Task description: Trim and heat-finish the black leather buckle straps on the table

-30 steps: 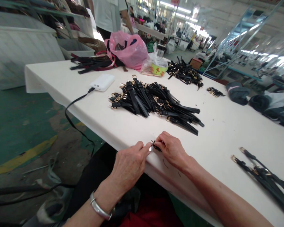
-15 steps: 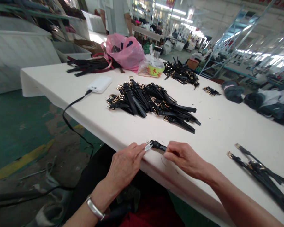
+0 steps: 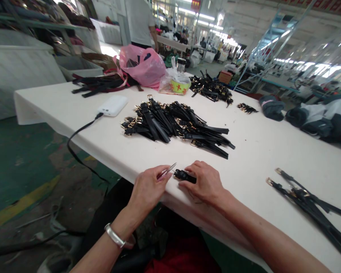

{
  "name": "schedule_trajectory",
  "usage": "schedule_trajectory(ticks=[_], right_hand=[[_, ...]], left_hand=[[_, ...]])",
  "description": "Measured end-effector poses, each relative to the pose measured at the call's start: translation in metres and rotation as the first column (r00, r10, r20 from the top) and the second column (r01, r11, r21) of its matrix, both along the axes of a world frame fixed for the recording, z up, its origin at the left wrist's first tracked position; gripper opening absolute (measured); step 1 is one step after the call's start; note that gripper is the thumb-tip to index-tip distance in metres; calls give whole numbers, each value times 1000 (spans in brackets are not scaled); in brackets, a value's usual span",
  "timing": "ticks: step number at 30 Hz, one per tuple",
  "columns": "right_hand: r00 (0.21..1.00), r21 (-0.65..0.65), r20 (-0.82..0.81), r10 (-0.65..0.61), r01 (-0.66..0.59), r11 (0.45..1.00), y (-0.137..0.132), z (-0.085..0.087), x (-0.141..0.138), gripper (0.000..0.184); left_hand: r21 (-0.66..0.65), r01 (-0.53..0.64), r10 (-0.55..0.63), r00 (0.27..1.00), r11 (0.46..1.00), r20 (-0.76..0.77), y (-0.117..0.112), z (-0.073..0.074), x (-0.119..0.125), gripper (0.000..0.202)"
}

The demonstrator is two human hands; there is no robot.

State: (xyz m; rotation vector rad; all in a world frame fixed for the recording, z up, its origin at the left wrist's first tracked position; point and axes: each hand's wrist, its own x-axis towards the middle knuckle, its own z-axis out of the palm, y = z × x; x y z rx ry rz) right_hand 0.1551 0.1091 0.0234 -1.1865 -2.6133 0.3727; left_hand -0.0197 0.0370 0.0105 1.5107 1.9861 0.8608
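Note:
Near the front edge of the table, my left hand (image 3: 151, 186) is closed on small thread snips (image 3: 167, 171), whose pointed metal tips stick out toward the right. Close to those tips lies the buckle end of a black strap (image 3: 184, 175). My right hand (image 3: 205, 181) grips this strap between thumb and fingers, hiding part of it. Just beyond both hands is a heap of black buckled straps (image 3: 159, 119) with gold-coloured buckles. Several similar straps (image 3: 307, 201) lie apart at the right, buckles facing left.
A white power bank (image 3: 113, 105) with a black cable (image 3: 78, 157) sits at the left edge. Behind stand a pink plastic bag (image 3: 142, 66), a yellow-green bowl in clear plastic (image 3: 179, 86) and another pile of straps (image 3: 211, 88). Dark bundles (image 3: 271, 107) line the far right. A person (image 3: 140, 24) stands behind.
My right hand has shifted left along the strap, nearer its buckle end. The snips in my left hand have turned, tips now pointing up and right. The camera view has shifted slightly.

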Motion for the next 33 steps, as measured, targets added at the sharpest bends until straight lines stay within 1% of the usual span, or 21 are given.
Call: schedule_trajectory(ticks=[2, 3, 5, 7, 8, 9, 10, 11, 12, 13, 15, 17, 19, 20, 22, 24, 26, 31, 33], right_hand=[[1000, -4, -19, 5, -6, 1000, 2, -12, -6, 27], [999, -12, -54, -3, 2, 1000, 2, -16, -7, 25], [987, -42, -155, -32, 26, 999, 2, -21, -8, 20], [965, -76, -256, -49, 31, 997, 1, -23, -8, 17], [956, -78, -291, -45, 23, 997, 1, -23, -9, 15], [947, -77, -318, -37, 13, 997, 0, -24, -10, 14], [940, -70, -339, -32, 9, 997, 0, -25, -11, 13], [936, -58, -350, -29, 9, 998, 0, -26, -13, 13], [933, -47, -358, -21, 4, 999, 1, -28, -15, 12], [931, -32, -365, -9, -3, 999, 1, -30, -16, 12], [929, -4, -369, 25, -28, 1000, 0, -34, -19, 12], [925, 17, -376, 60, -58, 998, -1, -38, -20, 16], [916, 33, -389, 95, -89, 995, -2, -42, -20, 16], [911, 45, -397, 110, -100, 994, -2, -44, -21, 15], [906, 62, -404, 128, -113, 992, -2, -47, -21, 13], [912, 58, -393, 118, -104, 993, 0, -48, -21, 14], [924, 32, -368, 102, -97, 995, 2, -47, -19, 14], [960, -83, -263, 93, -119, 989, 7, -50, -15, 18], [966, -93, -241, 99, -124, 988, 9, -54, -13, 19]], left_hand=[[11, 72, -72, 997, 997, -9, 9, 4, 2, 31], [17, 99, -98, 995, 995, -21, 12, 6, 3, 32], [35, 133, -132, 991, 990, -36, 18, 7, 4, 30], [66, 153, -151, 988, 986, -32, 22, 5, 3, 28], [71, 149, -150, 988, 986, 20, 24, 4, 2, 27], [60, 152, -158, 981, 986, 113, 26, 2, 0, 28], [28, 164, -166, 957, 986, 236, 29, 0, -2, 28], [-7, 188, -173, 917, 982, 359, 31, -2, -3, 29], [-37, 245, -200, 864, 969, 461, 33, -4, -5, 29], [-26, 266, -214, 827, 964, 520, 34, -6, -6, 28], [-5, 264, -212, 784, 965, 583, 35, -7, -7, 25], [14, 247, -203, 759, 969, 619, 34, -9, -8, 24], [12, 242, -193, 743, 970, 641, 34, -11, -9, 23], [8, 236, -187, 750, 972, 634, 34, -12, -10, 22], [9, 206, -173, 795, 978, 581, 37, -15, -12, 20], [28, 167, -158, 846, 986, 508, 40, -18, -12, 18], [40, 133, -136, 878, 990, 460, 41, -20, -10, 20], [27, 83, -87, 911, 996, 403, 38, -19, -1, 19], [0, 85, -78, 910, 996, 407, 36, -18, 1, 16]])
